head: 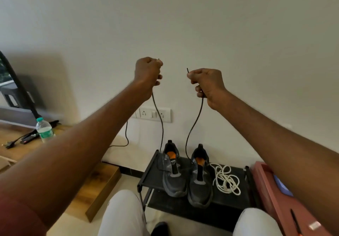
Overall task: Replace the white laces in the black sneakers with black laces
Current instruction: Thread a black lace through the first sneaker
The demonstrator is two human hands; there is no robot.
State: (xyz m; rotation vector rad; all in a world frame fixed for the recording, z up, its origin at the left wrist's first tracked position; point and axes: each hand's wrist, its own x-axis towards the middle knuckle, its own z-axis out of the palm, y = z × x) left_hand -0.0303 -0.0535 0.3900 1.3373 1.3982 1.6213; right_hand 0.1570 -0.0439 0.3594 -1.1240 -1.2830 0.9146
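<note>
Both hands raised high in front of the wall, well above the shoes, arms stretched forward. Left hand [148,73] closed in a fist round one end of the black lace [192,127]; a short tip pokes out above the knuckles. Right hand [206,85] likewise curled tight on the other end, its stiff tip standing up beside the thumb. The two fists sit near each other, a gap between, left slightly higher.

From each fist a strand of the lace hangs down. Left strand drops past the wall sockets [153,115] to the left sneaker [173,178]; right strand curves down to the right sneaker [200,186]. Between the shoes the lace runs low across the tongues; which eyelets it passes through cannot be made out.

Both black sneakers stand side by side, touching or nearly so, toes toward the camera, on the top tier of a small black shoe rack [150,178]. Orange insoles visible inside. The white laces [226,180] lie in a loose tangled heap on the same tier, just beside the right sneaker, on its right.

Surroundings: person's knees in pale trousers at the bottom edge; a reddish box [271,190] to the right of the rack; at left, a wooden tabletop [18,149] carrying a plastic water bottle [44,130].
</note>
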